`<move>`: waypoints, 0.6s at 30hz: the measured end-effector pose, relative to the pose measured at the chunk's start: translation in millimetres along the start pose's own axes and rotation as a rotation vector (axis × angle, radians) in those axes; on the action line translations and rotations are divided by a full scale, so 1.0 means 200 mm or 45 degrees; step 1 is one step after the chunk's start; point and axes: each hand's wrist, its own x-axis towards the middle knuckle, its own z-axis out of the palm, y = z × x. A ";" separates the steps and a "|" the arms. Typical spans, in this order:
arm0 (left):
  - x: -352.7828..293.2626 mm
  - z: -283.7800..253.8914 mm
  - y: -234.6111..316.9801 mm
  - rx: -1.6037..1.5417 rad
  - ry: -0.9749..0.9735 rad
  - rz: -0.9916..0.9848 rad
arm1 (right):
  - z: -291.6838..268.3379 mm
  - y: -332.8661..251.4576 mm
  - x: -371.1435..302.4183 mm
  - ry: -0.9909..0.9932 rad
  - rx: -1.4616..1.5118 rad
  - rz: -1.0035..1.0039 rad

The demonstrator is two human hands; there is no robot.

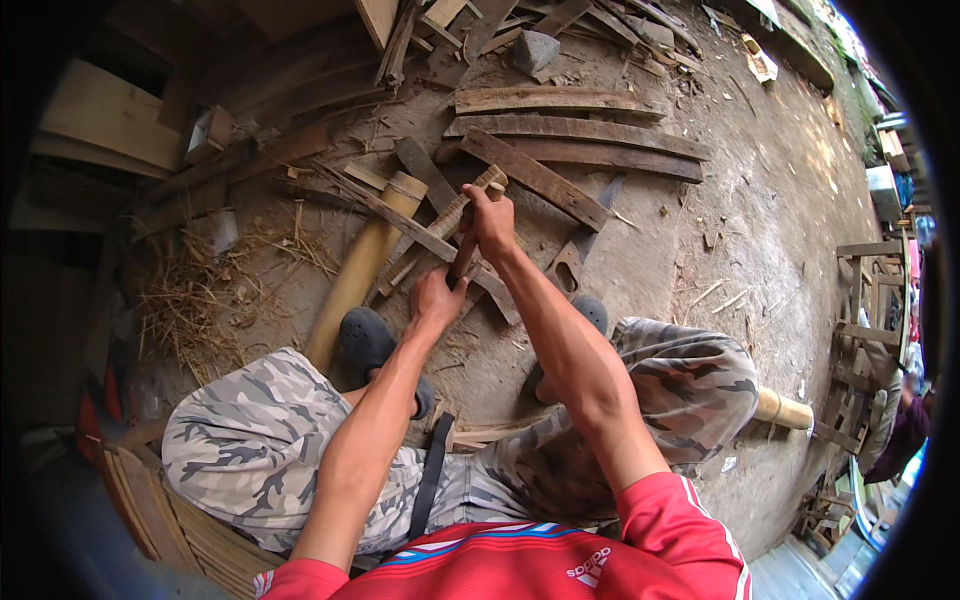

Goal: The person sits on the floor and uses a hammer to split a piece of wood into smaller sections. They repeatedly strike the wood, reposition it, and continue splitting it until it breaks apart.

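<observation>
A: What's the layout, biggest first?

B: Bare ground (760, 290), littered with offcuts. A bamboo pole (365, 265) lies beside the left shoe (367, 338), and dark planks (580, 127) lie beyond the hands. The saw (583, 240) is to the right, its handle end toward the person. A thin strip (422, 232) crosses the pole.

A: And the work itself?

B: A brown wooden bar (464, 258), slanting between the two hands, in front of the knees. Whether it's a tool or a workpiece, I can't tell, nor whether it touches the wood below.

A: How are the hands?

B: Both wrapped round it: the right hand (490, 222) closed at the far end, the left hand (438, 298) at the near end.

A: What makes that hold work well?

B: I'd say even pressure from both fists, so the bar can't twist, with the wrists in line with it. The loose wood underneath looks apt to shift, so I'd steady it before leaning on it. Fingers should stay clear of edges below.
</observation>
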 end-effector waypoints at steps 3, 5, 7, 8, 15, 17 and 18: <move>0.02 -0.01 -0.01 0.020 0.022 0.041 | 0.01 0.00 0.01 -0.002 -0.006 -0.008; 0.03 -0.02 -0.01 0.012 -0.023 0.017 | 0.03 0.01 0.03 -0.015 -0.035 -0.027; 0.05 -0.05 0.05 -0.015 -0.124 -0.060 | 0.04 0.00 0.07 -0.012 -0.088 -0.038; 0.07 -0.07 0.05 0.005 -0.142 -0.043 | 0.04 0.00 0.09 0.005 -0.096 -0.029; 0.13 -0.06 0.02 0.062 -0.133 0.044 | 0.04 -0.03 0.14 -0.057 -0.228 -0.059; 0.09 0.03 -0.06 0.029 -0.018 0.126 | 0.04 -0.01 0.10 -0.125 -0.301 -0.099; 0.05 0.08 -0.12 0.015 0.083 0.184 | 0.07 0.02 0.06 -0.181 -0.325 -0.125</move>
